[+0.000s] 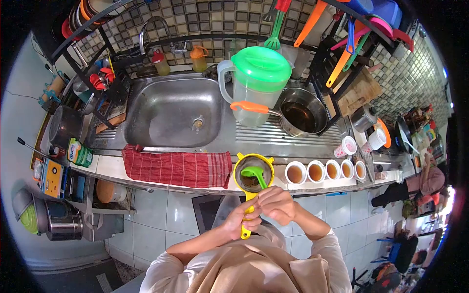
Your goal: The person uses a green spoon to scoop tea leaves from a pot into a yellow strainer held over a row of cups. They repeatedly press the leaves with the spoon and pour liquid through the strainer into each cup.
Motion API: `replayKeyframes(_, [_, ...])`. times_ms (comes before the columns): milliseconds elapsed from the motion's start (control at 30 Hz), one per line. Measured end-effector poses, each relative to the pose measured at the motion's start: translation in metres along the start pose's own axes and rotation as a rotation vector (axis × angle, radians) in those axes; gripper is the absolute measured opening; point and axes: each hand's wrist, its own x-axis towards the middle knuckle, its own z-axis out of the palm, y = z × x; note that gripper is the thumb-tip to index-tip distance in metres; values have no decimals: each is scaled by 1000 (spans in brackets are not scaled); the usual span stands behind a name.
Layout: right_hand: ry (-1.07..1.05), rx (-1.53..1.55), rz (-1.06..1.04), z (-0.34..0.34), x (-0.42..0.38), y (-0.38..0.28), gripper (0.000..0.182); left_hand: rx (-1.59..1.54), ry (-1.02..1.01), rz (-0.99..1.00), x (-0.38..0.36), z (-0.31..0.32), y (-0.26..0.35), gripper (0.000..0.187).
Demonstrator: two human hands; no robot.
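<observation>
My left hand (239, 219) is closed around the handle of a yellow strainer (270, 171), which lies over the counter's front edge. Dark wet residue (250, 181) sits in its mesh. My right hand (276, 205) is closed on the handle of a green spoon (254, 171), whose head rests inside the strainer. To the right, several white cups (296, 173) of brown liquid stand in a row. Behind them a pot (301, 116) with an orange handle holds dark liquid, beside a clear pitcher (254, 97) with a green lid.
A red checked cloth (177, 168) lies left of the strainer, before a steel sink (171, 117). Stacked cups (376, 140) stand at the right. Utensils hang from the rack above (312, 23). Another person (431, 177) sits at the far right.
</observation>
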Motion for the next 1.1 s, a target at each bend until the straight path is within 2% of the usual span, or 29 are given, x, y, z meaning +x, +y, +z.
replayKeyframes(100, [51, -158, -103, 0, 1, 2, 36, -20, -39, 3, 2, 0, 0, 26])
replayKeyframes(233, [58, -92, -22, 7, -6, 9, 37, -44, 27, 8, 3, -2, -2, 24])
replayKeyframes(300, [-3, 7, -39, 5, -8, 2, 22, -53, 28, 2, 2, 1, -1, 25])
replayKeyframes(467, [19, -37, -86, 3, -4, -8, 23, -95, -29, -24, 2, 0, 0, 26])
replayKeyframes(533, [72, -76, -23, 9, -6, 1, 41, -51, 24, 0, 0, 4, -1, 26])
replayKeyframes(733, [66, -134, -106, 5, -7, 10, 49, -17, -20, -7, 2, -3, -1, 27])
replayKeyframes(767, [67, -136, -107, 5, -10, 12, 49, -15, -21, -8, 3, -4, -2, 27])
replayKeyframes(833, [11, -131, -36, 6, -19, 19, 33, -60, -32, 3, 5, -8, -3, 26])
replayKeyframes(933, [34, -74, -36, 12, -16, 12, 33, -10, 48, 51, 2, 3, -3, 27])
replayKeyframes(1100, [62, -56, -92, 6, -11, -4, 34, -28, 2, 10, 2, 1, 0, 28])
